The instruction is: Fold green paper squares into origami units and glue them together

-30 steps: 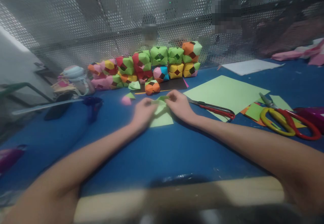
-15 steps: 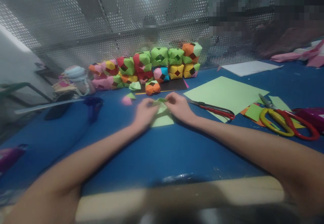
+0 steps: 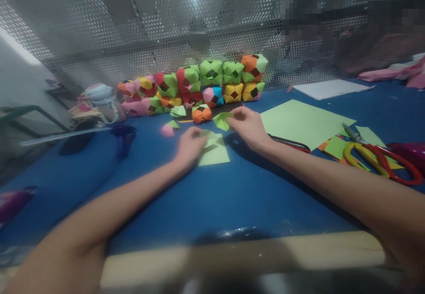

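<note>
In the middle of the head view, my right hand (image 3: 249, 128) pinches a folded green paper piece (image 3: 223, 120) and holds it above the table. My left hand (image 3: 191, 146) is closed on the edge of a pale green folded paper (image 3: 209, 140), its fingertips hiding part of it. Under that lies a pale green paper sheet (image 3: 215, 154). Just behind my hands sit an orange paper ball (image 3: 201, 114), a light green folded paper (image 3: 178, 111) and a blurred pink and green paper piece (image 3: 169, 128).
Stacked folded-paper cubes (image 3: 211, 72) line the back. To the right lie a large green sheet (image 3: 302, 121), red-handled scissors (image 3: 292, 142), yellow-and-red scissors (image 3: 381, 159) and white paper (image 3: 330, 88). A blue glue gun (image 3: 122, 137) is left. Behind the mesh (image 3: 159, 28) are blurred people.
My right hand has moved up and right, away from my left hand, carrying the folded green paper piece. My left hand has stayed nearly in place.
</note>
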The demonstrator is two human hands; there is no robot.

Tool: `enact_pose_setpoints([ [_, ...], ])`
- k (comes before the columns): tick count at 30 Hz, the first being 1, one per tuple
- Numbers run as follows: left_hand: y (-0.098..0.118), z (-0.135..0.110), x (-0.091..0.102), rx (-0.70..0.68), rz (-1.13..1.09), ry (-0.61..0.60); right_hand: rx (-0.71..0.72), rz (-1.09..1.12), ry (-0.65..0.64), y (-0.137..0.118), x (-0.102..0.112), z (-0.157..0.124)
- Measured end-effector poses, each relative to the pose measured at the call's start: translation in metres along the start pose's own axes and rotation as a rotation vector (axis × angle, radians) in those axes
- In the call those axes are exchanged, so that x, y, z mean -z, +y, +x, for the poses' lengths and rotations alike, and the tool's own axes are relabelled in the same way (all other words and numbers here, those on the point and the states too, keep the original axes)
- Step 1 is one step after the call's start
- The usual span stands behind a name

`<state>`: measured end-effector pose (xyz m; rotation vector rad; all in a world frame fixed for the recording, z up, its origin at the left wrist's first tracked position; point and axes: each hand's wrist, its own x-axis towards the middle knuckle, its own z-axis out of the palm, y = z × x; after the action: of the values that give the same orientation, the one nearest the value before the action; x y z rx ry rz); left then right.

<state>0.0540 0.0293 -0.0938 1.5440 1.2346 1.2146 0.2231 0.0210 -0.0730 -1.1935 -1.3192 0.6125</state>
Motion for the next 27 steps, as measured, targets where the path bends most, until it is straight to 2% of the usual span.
enact_pose_setpoints([
  [4,-0.006,0.002,0.000,-0.010,-0.062,-0.028,0.027,-0.002,-0.255,-0.012,-0.005,-0.012],
  [6,-0.007,0.002,-0.001,-0.012,-0.111,-0.052,0.090,-0.095,-0.301,-0.013,-0.008,-0.018],
  [10,-0.004,0.001,-0.004,0.062,-0.220,-0.081,0.159,-0.253,-0.226,-0.006,-0.009,-0.022],
  [17,0.009,-0.004,-0.008,0.176,-0.440,-0.157,0.170,-0.354,-0.168,0.003,-0.010,-0.019],
  [22,0.009,-0.005,-0.007,0.193,-0.461,-0.162,0.102,-0.365,-0.123,0.005,-0.011,-0.020],
  [27,0.006,-0.004,-0.008,0.179,-0.460,-0.156,-0.036,-0.244,-0.136,0.006,-0.013,-0.018],
])
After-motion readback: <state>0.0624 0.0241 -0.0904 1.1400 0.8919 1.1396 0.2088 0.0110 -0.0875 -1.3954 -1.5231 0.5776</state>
